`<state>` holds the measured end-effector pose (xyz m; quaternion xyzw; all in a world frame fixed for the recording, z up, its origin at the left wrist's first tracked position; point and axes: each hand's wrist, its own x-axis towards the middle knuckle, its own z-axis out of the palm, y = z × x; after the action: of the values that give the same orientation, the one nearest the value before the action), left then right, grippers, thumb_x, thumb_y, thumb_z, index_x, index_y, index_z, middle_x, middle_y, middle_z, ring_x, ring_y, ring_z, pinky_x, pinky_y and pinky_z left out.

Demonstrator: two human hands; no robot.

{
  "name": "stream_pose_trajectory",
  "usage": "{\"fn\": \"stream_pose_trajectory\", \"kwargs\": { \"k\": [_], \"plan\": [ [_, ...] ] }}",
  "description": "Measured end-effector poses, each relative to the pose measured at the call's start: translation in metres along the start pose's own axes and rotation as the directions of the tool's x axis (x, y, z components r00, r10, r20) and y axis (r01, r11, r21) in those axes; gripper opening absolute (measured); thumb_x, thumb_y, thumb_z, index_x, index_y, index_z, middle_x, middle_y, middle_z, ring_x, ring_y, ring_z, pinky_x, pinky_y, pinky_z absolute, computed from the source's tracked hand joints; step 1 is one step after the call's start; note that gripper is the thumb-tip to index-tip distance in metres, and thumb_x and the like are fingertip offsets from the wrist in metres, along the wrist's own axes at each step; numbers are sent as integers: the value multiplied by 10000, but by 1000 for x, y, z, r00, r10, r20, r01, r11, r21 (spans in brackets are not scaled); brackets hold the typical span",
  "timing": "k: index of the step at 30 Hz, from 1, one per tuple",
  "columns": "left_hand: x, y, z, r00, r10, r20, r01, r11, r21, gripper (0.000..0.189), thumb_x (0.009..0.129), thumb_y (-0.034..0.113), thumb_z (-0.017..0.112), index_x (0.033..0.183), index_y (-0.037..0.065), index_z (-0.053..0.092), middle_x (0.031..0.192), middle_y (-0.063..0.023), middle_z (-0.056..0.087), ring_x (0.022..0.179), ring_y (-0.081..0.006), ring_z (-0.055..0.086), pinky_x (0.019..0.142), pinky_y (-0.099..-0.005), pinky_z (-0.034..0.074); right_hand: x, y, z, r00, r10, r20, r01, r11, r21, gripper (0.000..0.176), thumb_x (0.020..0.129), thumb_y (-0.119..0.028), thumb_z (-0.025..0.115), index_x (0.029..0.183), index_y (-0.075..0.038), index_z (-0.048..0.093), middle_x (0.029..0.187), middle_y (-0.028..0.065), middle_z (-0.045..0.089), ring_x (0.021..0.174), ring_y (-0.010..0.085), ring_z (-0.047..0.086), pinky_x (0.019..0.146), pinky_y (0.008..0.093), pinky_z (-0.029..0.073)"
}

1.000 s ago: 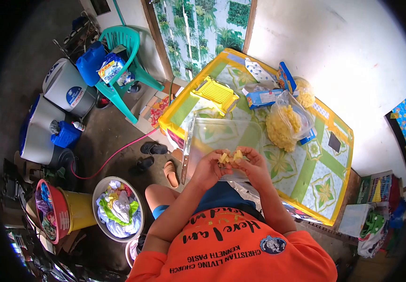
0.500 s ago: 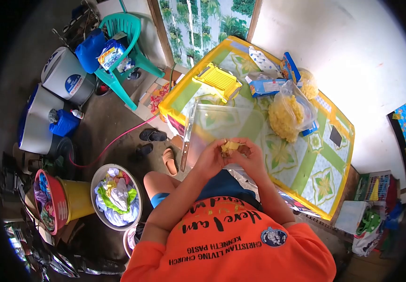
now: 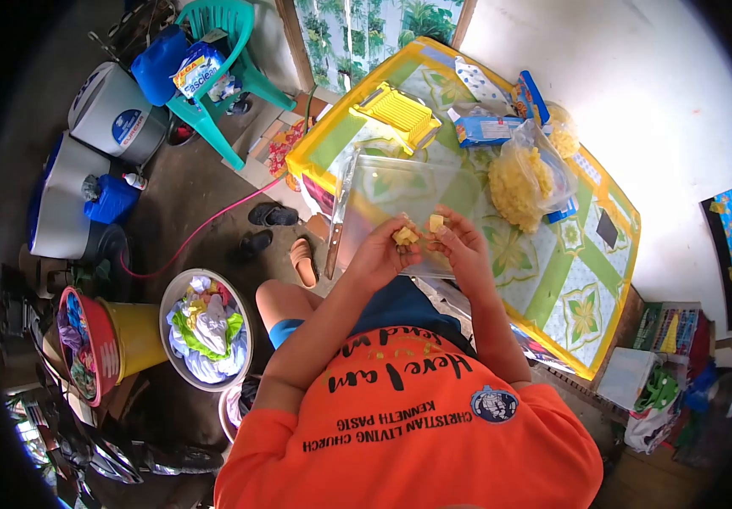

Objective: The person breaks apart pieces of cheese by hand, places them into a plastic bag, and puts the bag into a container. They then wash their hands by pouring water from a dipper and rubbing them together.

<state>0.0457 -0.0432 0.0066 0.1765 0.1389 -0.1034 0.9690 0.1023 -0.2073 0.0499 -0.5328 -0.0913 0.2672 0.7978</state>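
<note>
Above the near edge of a clear plastic sheet or tray (image 3: 400,191), my two hands are slightly apart. My left hand (image 3: 385,252) is closed around soft-looking yellow lumps (image 3: 405,236), held at the fingertips. Between thumb and fingers, my right hand (image 3: 464,250) pinches a smaller pale yellow piece (image 3: 435,223). What the yellow stuff is made of cannot be told. A knife with a brown handle (image 3: 334,246) lies along the sheet's left side. Beyond the sheet rests a yellow ridged plastic board (image 3: 397,116).
On the patterned tablecloth (image 3: 544,293) stand a plastic bag of yellow pieces (image 3: 519,191), blue boxes (image 3: 486,130) and a dark flat square (image 3: 607,233). To the left are a basin of laundry (image 3: 207,331), slippers (image 3: 302,261) and a green chair (image 3: 223,85).
My hands have moved apart. The yellow stuff, together at one spot before, is now split, with a small piece in my right hand. The view has tilted slightly.
</note>
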Motion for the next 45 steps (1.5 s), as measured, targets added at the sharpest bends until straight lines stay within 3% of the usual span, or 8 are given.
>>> {"fn": "stream_pose_trajectory", "kwargs": {
  "k": [6,12,15,18,24,33,39,45],
  "plan": [
    [-4,4,5,999,48,-14,-46,994,100,193,908,220,567,1033,73,583,885,-59,638,715,-162,632,621,-319,561,3,8,-6,998,65,-9,-64,996,61,287,911,-108,575,1174,7,563,982,52,633,852,115,617,746,246,505],
    [-6,5,12,996,66,-54,-48,957,285,236,865,213,654,1022,51,584,858,-48,633,657,-126,620,583,-293,561,1,7,-5,1000,-28,1,28,985,-172,228,877,-97,628,1080,5,606,911,30,632,760,71,569,688,212,469],
    [-5,1,14,995,99,-19,-86,927,366,235,856,198,672,1008,39,591,828,-39,633,633,-119,615,571,-276,554,-1,5,1,1000,-26,0,25,985,-170,230,867,-91,638,1069,13,608,880,22,629,723,63,550,675,204,459],
    [-5,0,13,995,98,1,-92,925,369,212,869,180,654,1009,33,595,813,-43,634,631,-121,615,562,-278,550,-2,5,-2,1000,-28,6,29,974,-223,212,863,-90,639,1044,18,613,862,29,639,727,66,561,683,205,464],
    [-7,1,12,996,92,0,-86,926,367,222,876,170,631,1023,8,595,806,-66,634,626,-142,616,571,-293,557,-2,6,-4,1000,3,24,0,991,-136,205,864,-83,629,1040,22,618,880,47,655,754,75,582,697,212,475],
    [-8,5,8,994,110,-28,-104,982,155,294,908,214,484,1092,0,567,936,-114,620,692,-192,622,595,-348,576,-1,6,-2,999,42,-20,-43,997,-62,256,872,-76,613,1109,22,609,930,60,653,784,91,596,727,231,486],
    [-9,7,11,993,100,-57,-86,975,207,289,913,269,538,1048,18,584,899,-87,627,673,-170,619,579,-326,571,0,7,-7,1000,4,17,-3,995,-103,268,866,-65,618,1122,15,601,903,49,638,783,95,596,729,231,487],
    [-10,2,18,994,105,0,-98,926,365,209,862,174,660,1008,39,597,828,-37,638,647,-109,612,549,-264,554,-2,4,-1,1000,-17,-8,16,988,-153,293,848,-42,625,1132,1,571,866,48,631,768,99,597,715,222,480]
  ]
}}
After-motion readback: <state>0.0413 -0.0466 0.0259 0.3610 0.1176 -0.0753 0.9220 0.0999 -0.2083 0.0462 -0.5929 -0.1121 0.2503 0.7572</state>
